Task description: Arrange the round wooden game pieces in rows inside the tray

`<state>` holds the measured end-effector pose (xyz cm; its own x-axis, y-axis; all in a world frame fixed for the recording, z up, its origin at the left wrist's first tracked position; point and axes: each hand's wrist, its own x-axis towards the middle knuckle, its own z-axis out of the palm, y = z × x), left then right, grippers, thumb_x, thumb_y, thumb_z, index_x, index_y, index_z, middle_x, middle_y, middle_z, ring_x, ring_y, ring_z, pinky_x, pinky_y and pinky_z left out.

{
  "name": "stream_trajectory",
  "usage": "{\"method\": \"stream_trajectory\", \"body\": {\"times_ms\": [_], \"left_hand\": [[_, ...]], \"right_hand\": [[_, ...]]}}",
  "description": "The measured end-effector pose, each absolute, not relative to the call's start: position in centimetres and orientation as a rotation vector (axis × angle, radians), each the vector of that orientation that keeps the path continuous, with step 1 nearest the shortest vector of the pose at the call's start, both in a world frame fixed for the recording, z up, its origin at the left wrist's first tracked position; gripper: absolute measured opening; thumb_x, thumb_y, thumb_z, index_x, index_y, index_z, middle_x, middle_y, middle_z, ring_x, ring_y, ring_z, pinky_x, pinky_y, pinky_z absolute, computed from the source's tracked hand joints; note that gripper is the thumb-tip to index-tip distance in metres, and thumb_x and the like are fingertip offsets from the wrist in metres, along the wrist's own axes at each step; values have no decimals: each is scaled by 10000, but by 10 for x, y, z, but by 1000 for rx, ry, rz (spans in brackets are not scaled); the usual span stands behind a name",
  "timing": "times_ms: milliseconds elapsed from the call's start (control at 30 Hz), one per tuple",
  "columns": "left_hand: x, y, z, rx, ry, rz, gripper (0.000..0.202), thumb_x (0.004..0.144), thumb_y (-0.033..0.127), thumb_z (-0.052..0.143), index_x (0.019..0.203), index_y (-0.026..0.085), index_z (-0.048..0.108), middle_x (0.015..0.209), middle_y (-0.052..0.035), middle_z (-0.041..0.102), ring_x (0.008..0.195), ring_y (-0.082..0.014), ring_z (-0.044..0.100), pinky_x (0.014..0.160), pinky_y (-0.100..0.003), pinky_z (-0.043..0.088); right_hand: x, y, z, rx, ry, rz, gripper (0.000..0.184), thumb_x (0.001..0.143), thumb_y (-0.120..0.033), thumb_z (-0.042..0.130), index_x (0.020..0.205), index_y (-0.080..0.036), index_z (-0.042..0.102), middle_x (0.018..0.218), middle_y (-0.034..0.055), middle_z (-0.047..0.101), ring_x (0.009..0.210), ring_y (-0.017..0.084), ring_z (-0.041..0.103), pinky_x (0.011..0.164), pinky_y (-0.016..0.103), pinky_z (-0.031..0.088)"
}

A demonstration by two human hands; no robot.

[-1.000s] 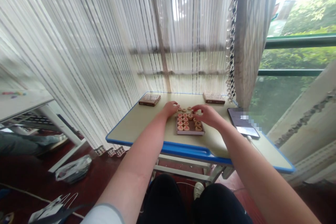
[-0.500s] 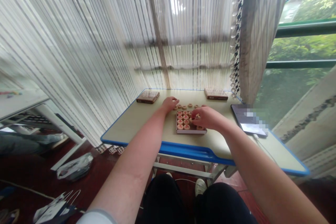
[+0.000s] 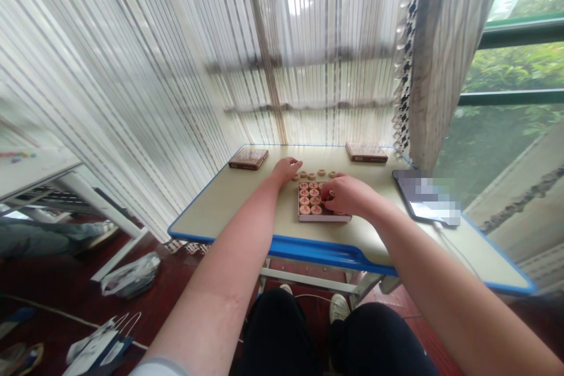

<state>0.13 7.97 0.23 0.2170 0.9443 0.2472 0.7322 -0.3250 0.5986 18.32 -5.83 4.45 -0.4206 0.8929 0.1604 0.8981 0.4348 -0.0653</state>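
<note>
Cream-coloured desk (image 3: 238,205) with a blue rim: in its middle, toward the front edge, sits a shallow, pale-walled open box (image 3: 325,219) of round, pale wooden-looking discs with red characters (image 3: 315,201). The right hand (image 3: 328,198) has moved lower since a second ago, from the box's far edge to over its right half — fingers bent, thumb and forefinger a little apart. A disc shows partly beside them; whether it is gripped, I cannot tell. The work seems to have passed from the loose discs to the box.

The left hand (image 3: 291,168) has stayed beyond the box's far left corner, half curled, near the left end of a row of loose, plain-sided pale discs (image 3: 311,176). Its hold, if any, is hidden. That row lies between the box and the desk's far edge — apparently not boxed yet. Flat brown patterned boxes (image 3: 249,158) lie near both far corners.
</note>
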Motion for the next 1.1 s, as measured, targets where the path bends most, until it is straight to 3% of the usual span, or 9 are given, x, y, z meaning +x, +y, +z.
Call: {"method": "stream_trajectory", "body": {"times_ms": [133,300,567,1100], "left_hand": [[1,80,3,2154,1554,824,433,787,458,446,977,112,625,992,-111,653,923,-200,585,802,-280,438],[2,77,4,2155,1566,809,423,789,450,451,974,114,630,981,-107,658,912,-200,586,796,-278,440],[3,73,8,2152,1559,789,419,784,441,459,961,105,637,954,-106,664,883,-196,592,784,-280,436],[2,75,5,2175,1563,784,432,766,448,473,964,105,644,929,-113,667,853,-199,598,761,-279,439]], "right_hand": [[183,-58,46,-1595,-2518,-44,101,625,-239,582,652,-271,673,617,31,624,796,224,538,572,271,372],[182,-57,46,-1504,-2529,-68,85,630,-261,606,657,-247,685,784,52,641,854,223,516,706,280,400],[181,-58,49,-1602,-2517,-156,172,663,-316,572,724,-228,706,949,65,613,851,216,488,659,283,385],[183,-57,43,-1590,-2426,-159,119,627,-239,617,710,-257,700,853,71,593,842,234,456,641,306,361]]}}
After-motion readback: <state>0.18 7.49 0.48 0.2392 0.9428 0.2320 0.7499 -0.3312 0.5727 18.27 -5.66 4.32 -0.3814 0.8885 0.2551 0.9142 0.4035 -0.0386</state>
